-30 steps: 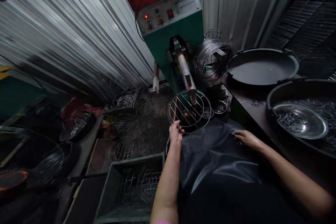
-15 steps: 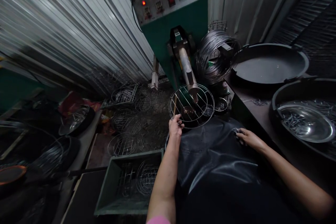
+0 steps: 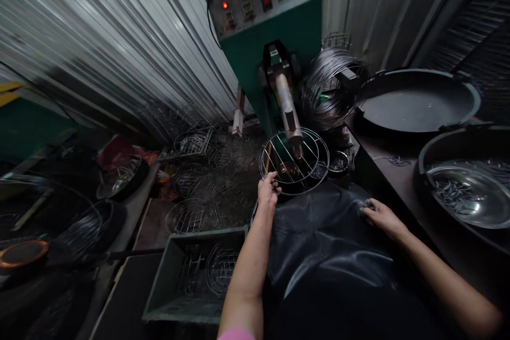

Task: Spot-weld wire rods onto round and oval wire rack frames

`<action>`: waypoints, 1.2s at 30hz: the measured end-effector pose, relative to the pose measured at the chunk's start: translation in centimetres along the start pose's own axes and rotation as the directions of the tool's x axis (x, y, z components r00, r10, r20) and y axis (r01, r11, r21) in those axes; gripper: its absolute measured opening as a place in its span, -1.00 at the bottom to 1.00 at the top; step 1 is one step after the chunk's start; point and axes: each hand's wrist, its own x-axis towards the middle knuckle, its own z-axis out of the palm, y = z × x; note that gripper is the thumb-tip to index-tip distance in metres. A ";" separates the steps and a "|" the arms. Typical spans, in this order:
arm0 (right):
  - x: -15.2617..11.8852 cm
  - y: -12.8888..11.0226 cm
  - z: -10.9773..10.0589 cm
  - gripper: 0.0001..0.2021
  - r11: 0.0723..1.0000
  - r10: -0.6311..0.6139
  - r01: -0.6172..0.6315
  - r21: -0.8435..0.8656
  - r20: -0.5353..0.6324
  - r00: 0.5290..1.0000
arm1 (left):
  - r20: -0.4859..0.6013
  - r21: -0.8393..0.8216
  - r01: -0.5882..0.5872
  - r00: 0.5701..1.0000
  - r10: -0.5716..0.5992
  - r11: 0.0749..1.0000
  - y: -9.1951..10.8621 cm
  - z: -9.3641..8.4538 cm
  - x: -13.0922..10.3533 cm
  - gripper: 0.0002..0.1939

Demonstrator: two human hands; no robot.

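My left hand (image 3: 270, 188) is closed on the near rim of a round wire rack (image 3: 274, 176), which has concentric rings and straight cross bars. The rack lies level under the electrode tip of a spot welder (image 3: 295, 135); whether they touch I cannot tell. My right hand (image 3: 378, 215) is pinched over the black apron (image 3: 314, 228), with what looks like a small wire piece (image 3: 365, 203) at the fingertips, partly hidden. To its right, a metal bowl (image 3: 474, 211) of small bent wire pieces sits inside a large dark pan (image 3: 426, 162).
A green crate (image 3: 159, 287) holding wire racks stands at lower left. Several wire racks (image 3: 191, 218) lie on the floor beyond it. A wire coil (image 3: 330, 85) hangs right of the welder. Another wide pan (image 3: 418, 103) rests on the right-hand bench (image 3: 382, 170).
The view has shifted slightly, moving the surroundings a little right. My left hand keeps its hold on the rack under the electrode. My right hand stays pinched above the apron, turned slightly.
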 end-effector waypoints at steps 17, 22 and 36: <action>0.4 -10.8 3.4 -0.56 0.811 -0.441 0.417 0.410 -0.041 0.897 | 0.010 -0.026 0.041 0.999 -0.041 0.999 0.8 1.4 0.6 -0.63; 1.6 -12.6 7.4 -0.64 0.815 -0.567 0.550 0.180 0.059 0.821 | -0.010 -0.039 0.037 0.999 -0.038 0.999 1.3 1.3 1.4 -0.65; 2.3 -14.4 8.1 -0.66 0.819 -0.573 0.574 0.000 0.055 0.818 | -0.030 0.032 -0.031 0.999 0.031 0.999 2.8 0.7 2.8 -0.62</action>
